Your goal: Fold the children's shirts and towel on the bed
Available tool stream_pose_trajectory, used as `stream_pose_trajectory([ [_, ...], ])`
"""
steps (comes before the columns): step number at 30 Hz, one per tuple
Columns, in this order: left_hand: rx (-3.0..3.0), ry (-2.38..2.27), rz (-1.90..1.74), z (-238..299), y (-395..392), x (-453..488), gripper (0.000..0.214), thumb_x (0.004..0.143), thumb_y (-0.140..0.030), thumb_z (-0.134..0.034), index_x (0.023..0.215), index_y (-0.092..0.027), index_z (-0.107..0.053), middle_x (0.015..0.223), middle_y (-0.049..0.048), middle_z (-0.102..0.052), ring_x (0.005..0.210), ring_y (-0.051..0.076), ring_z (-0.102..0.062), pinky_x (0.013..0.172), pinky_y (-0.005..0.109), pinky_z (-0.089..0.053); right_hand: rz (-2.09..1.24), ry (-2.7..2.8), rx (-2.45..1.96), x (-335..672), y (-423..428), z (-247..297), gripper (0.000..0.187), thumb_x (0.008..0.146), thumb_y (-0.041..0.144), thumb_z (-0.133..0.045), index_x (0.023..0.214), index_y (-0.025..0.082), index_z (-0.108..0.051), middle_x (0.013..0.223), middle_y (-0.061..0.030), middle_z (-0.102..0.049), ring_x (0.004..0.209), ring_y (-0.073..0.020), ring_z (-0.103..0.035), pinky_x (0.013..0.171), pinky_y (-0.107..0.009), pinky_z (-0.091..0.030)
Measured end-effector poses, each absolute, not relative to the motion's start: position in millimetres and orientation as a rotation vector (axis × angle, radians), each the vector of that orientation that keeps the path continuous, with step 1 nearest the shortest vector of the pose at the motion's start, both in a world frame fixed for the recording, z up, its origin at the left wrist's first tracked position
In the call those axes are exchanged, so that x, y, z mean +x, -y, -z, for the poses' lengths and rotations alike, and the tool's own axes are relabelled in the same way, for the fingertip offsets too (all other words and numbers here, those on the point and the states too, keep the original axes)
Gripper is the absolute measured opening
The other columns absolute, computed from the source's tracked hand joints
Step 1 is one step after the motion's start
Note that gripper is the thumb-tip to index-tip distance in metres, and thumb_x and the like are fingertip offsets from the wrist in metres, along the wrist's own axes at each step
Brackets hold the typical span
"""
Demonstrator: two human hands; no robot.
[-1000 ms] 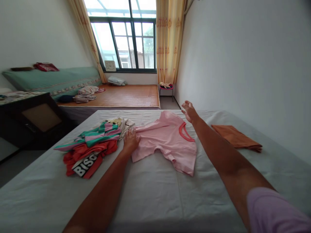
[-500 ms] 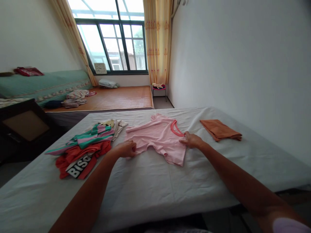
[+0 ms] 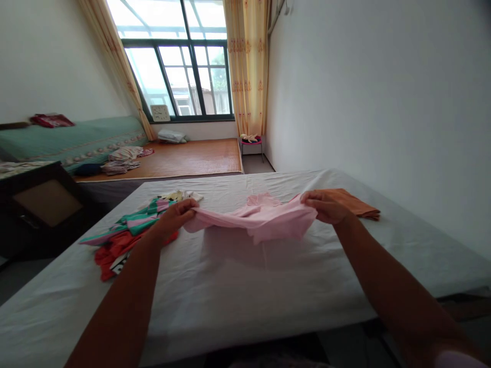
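Observation:
A pink T-shirt (image 3: 253, 219) is stretched between my two hands, its near edge lifted off the white sheet and its far sleeve lying lower behind. My left hand (image 3: 179, 213) pinches the hem end. At the shoulder end, my right hand (image 3: 324, 205) grips the cloth by the neckline, most of which is hidden by folds. Just beyond my right hand lies a folded brown garment (image 3: 355, 203). Left of my left forearm are a green and pink striped garment (image 3: 140, 221) and a red garment (image 3: 115, 248), partly covered by my arm.
The white-sheeted table (image 3: 245, 296) fills the foreground, with a white wall (image 3: 376, 102) along its right. Beyond it stands a bed with a brown mat (image 3: 199, 156) and some clothes. A dark cabinet (image 3: 46, 204) is at left, a small stool (image 3: 251, 140) by the curtain.
Both hands have raised the pink T-shirt's near edge off the sheet and moved slightly apart. The shirt, flat before, now hangs in folds between them.

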State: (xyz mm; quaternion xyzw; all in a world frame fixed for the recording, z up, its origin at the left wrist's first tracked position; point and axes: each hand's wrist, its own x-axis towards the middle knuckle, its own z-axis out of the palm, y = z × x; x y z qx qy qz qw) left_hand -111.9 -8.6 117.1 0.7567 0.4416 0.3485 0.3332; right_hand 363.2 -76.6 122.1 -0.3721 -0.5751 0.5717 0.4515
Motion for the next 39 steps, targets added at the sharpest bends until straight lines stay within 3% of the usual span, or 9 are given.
stream_pose_trajectory([
  [4, 1.848, -1.212, -1.015, -111.2, -12.0, -101.9, 0.037, 0.071, -0.050, -0.060, 0.086, -0.017, -0.063, 0.067, 0.0006, -0.061, 0.058, 0.014, -0.052, 0.052, 0.023, -0.040, -1.318, 1.268, -0.898, 362.3, 55.6, -124.9, 0.024, 0.073, 0.036, -0.072, 0.089, 0.020, -0.065, 0.082, -0.0016, -0.066, 0.067, -0.0117, -0.061, 0.061, -0.023, -0.050],
  [8, 2.131, -1.460, -0.884, -107.3, -52.0, -78.4, 0.024, 0.066, -0.041, -0.060, 0.072, -0.018, -0.065, 0.063, 0.0006, -0.062, 0.064, 0.017, -0.056, 0.059, 0.025, -0.041, -1.327, 1.127, -1.081, 349.2, 1.1, -117.9, 0.020, 0.069, 0.026, -0.074, 0.084, 0.017, -0.065, 0.072, -0.0021, -0.066, 0.064, -0.0123, -0.061, 0.063, -0.025, -0.053],
  [14, 2.106, -1.425, -1.799, -206.2, -89.6, -55.9, 0.029, 0.079, -0.036, -0.051, 0.093, -0.014, -0.064, 0.081, 0.0021, -0.064, 0.074, 0.014, -0.055, 0.072, 0.023, -0.044, -0.850, 1.087, -0.782, 355.5, -47.3, -203.6, 0.025, 0.070, 0.030, -0.073, 0.091, 0.022, -0.062, 0.072, 0.0028, -0.063, 0.067, -0.0117, -0.061, 0.067, -0.028, -0.056],
  [18, 2.139, -1.296, -1.994, -250.2, -70.7, -55.1, 0.031, 0.082, -0.037, -0.051, 0.099, -0.013, -0.063, 0.089, 0.0021, -0.063, 0.083, 0.013, -0.055, 0.080, 0.023, -0.045, -0.735, 1.166, -0.723, 364.6, -25.8, -233.5, 0.028, 0.073, 0.035, -0.071, 0.096, 0.025, -0.059, 0.076, 0.0042, -0.062, 0.071, -0.0107, -0.061, 0.068, -0.027, -0.055],
  [23, 2.231, -1.260, -1.458, -191.4, -13.3, -83.0, 0.036, 0.079, -0.049, -0.058, 0.094, -0.018, -0.068, 0.086, 0.0030, -0.068, 0.081, 0.018, -0.060, 0.077, 0.026, -0.047, -0.817, 1.155, -0.855, 370.3, 38.2, -159.5, 0.028, 0.073, 0.038, -0.071, 0.095, 0.025, -0.061, 0.077, 0.0029, -0.061, 0.066, -0.0107, -0.058, 0.063, -0.024, -0.053],
  [27, 2.260, -1.120, -0.545, -110.0, 26.3, -108.8, 0.037, 0.079, -0.054, -0.057, 0.088, -0.021, -0.071, 0.089, 0.0048, -0.071, 0.084, 0.021, -0.063, 0.079, 0.028, -0.049, -1.288, 1.221, -1.082, 375.1, 94.9, -72.8, 0.027, 0.072, 0.040, -0.073, 0.090, 0.023, -0.064, 0.080, 0.0000, -0.063, 0.070, -0.0127, -0.060, 0.069, -0.029, -0.054],
  [31, 2.248, -1.052, -0.228, -63.8, 38.5, -121.0, 0.036, 0.081, -0.050, -0.055, 0.093, -0.021, -0.071, 0.093, 0.0069, -0.070, 0.088, 0.021, -0.062, 0.084, 0.031, -0.047, -1.600, 1.557, -1.265, 378.3, 126.4, -32.7, 0.031, 0.078, 0.040, -0.066, 0.103, 0.021, -0.067, 0.085, -0.0033, -0.063, 0.076, -0.0151, -0.062, 0.075, -0.033, -0.053],
  [35, 2.325, -1.073, -0.174, -59.5, 31.5, -124.5, 0.031, 0.079, -0.043, -0.058, 0.096, -0.021, -0.070, 0.098, 0.0071, -0.068, 0.091, 0.021, -0.061, 0.087, 0.030, -0.046, -1.000, 2.111, -1.319, 377.1, 126.6, -36.9, 0.037, 0.077, 0.025, -0.063, 0.115, 0.025, -0.066, 0.095, -0.0057, -0.061, 0.086, -0.0184, -0.059, 0.080, -0.034, -0.050],
  [39, 2.416, -1.028, -0.125, -65.6, 26.9, -125.8, 0.027, 0.079, -0.042, -0.058, 0.087, -0.021, -0.072, 0.099, 0.0084, -0.067, 0.095, 0.022, -0.061, 0.091, 0.030, -0.044, -0.468, 2.360, -1.309, 365.6, 121.2, -43.6, 0.023, 0.077, 0.020, -0.062, 0.096, 0.027, -0.072, 0.107, -0.0083, -0.060, 0.102, -0.0237, -0.054, 0.093, -0.041, -0.042],
])
